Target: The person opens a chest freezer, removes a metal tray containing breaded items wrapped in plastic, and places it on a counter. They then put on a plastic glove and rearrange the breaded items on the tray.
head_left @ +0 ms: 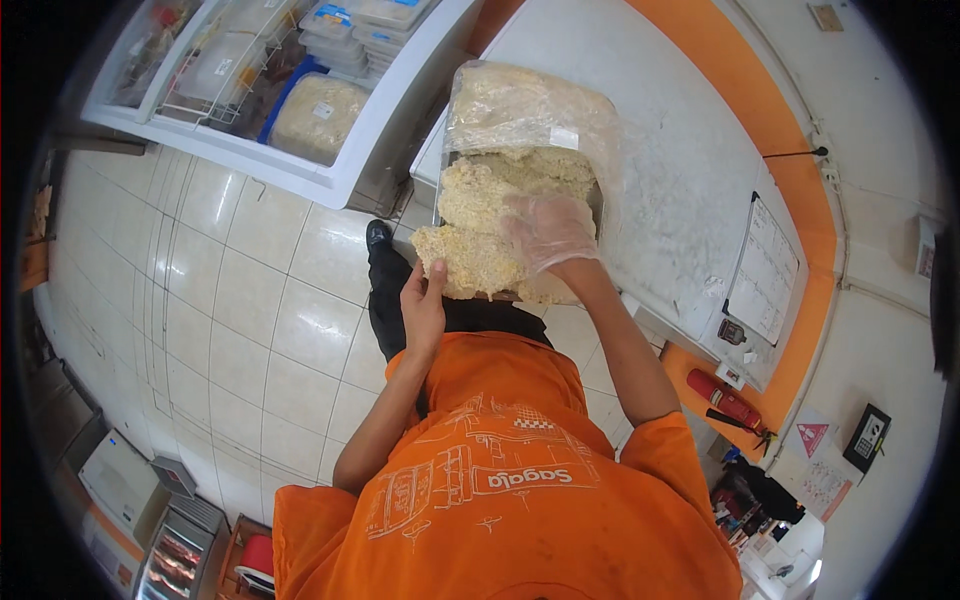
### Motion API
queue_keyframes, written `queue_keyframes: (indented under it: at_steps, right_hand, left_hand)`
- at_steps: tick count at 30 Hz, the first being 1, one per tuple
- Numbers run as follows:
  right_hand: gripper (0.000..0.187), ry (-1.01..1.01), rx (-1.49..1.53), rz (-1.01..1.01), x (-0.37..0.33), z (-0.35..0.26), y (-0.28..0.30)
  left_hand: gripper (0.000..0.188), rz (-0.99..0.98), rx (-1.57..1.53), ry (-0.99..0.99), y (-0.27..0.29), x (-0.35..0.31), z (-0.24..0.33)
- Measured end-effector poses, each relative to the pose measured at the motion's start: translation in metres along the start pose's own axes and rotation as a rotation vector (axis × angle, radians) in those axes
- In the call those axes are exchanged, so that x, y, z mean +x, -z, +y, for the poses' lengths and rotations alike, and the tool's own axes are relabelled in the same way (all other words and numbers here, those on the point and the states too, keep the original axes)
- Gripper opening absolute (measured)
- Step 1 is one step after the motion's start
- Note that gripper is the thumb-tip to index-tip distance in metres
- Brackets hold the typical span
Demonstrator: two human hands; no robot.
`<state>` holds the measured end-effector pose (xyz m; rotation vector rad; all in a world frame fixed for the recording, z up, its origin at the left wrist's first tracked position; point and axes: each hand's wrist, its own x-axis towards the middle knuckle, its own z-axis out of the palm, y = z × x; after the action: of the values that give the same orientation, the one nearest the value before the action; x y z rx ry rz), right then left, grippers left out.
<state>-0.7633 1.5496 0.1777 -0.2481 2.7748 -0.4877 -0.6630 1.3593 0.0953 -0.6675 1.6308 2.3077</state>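
While partly beneath the right hand (552, 235), grip unclear, crumbed slab (470, 258), long axis crosswise, left end in left hand's (424, 308) pinch.

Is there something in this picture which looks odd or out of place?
Yes, one thing: the right hand wears a clear plastic glove, while the left hand looks bare. This mismatch seems odd because both hands touch the crumb-coated food. I notice no obvious spill.
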Motion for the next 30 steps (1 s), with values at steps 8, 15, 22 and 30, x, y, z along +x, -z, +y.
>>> queue_keyframes:
  at_steps: [8,15,22,30]
  right_hand:
    - [0.043,-0.64,0.218,0.025,0.027,0.075,-0.007]
    - [0.063,-0.912,0.008,-0.226,0.074,0.002,0.019]
    - [0.052,-0.695,-0.074,0.15,0.074,0.048,-0.049]
    - [0.03,-0.501,-0.105,0.459,0.074,0.082,-0.081]
  left_hand:
    - [0.047,-0.009,0.012,0.046,-0.001,-0.003,0.007]
    - [0.049,-0.016,-0.007,0.047,0.005,-0.001,-0.005]
    - [0.049,-0.041,-0.01,0.051,-0.002,-0.003,0.005]
    - [0.048,-0.014,-0.052,0.051,0.003,-0.002,0.002]
